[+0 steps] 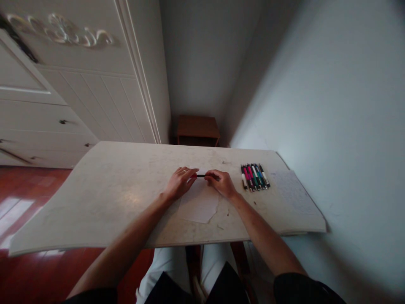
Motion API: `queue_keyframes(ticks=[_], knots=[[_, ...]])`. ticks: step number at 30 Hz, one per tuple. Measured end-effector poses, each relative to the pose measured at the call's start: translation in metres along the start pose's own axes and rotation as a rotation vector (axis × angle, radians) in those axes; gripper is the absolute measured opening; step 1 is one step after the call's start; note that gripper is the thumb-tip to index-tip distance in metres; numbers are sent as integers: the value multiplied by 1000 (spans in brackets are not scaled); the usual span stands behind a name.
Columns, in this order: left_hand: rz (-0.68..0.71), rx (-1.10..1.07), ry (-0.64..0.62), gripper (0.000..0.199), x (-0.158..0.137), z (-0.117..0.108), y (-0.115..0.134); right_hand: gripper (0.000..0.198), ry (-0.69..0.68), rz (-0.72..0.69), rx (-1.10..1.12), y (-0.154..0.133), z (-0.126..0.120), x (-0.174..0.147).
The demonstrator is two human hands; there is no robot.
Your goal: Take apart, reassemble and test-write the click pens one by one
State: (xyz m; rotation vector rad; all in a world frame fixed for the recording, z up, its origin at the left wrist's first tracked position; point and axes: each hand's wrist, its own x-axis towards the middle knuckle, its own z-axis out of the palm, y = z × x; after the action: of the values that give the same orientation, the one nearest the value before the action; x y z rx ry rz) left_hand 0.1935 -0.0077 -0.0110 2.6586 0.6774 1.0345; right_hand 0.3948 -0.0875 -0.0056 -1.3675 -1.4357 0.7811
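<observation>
A dark pen [201, 175] with a red part at its left end lies level between my two hands, above a torn sheet of white paper [201, 204]. My left hand [181, 181] is closed on the red end, and a ring shows on one finger. On the black end, my right hand [220, 181] is closed with thumb and fingers. The fingers hide both tips of the pen. To the right of my right hand, several pens [255, 177] in pink, black, white, teal and blue lie side by side in a row.
The white tabletop [126, 194] carries a sheet with handwriting [295, 190] at its right end. Small bits [220, 227] lie near the front edge. A pale wall [341, 126] runs along the right, white cabinets [95, 101] stand left, and a brown wooden stand [198, 126] is behind.
</observation>
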Motion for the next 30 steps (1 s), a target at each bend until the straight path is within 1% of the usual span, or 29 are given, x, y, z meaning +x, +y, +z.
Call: queue_keyframes(ticks=[5, 11, 15, 19, 21, 26, 30], knots=[[51, -13, 39, 24, 1, -1, 2, 28, -37, -35, -88, -3, 0, -2], [100, -3, 95, 21, 4, -3, 7, 28, 41, -183, -260, -8, 2, -1], [150, 37, 65, 24, 2, -2, 8, 31, 9, -199, -302, -7, 3, 0], [180, 42, 9, 29, 2, -1, 11, 40, 21, -155, -332, -7, 3, -1], [171, 37, 15, 30, 3, -1, 13, 43, 37, -122, -318, -7, 5, -2], [117, 54, 79, 26, 5, -1, 13, 45, 54, -12, -125, -9, 10, -3], [30, 82, 119, 29, 5, -3, 12, 42, 74, 57, 0, -11, 11, -2]])
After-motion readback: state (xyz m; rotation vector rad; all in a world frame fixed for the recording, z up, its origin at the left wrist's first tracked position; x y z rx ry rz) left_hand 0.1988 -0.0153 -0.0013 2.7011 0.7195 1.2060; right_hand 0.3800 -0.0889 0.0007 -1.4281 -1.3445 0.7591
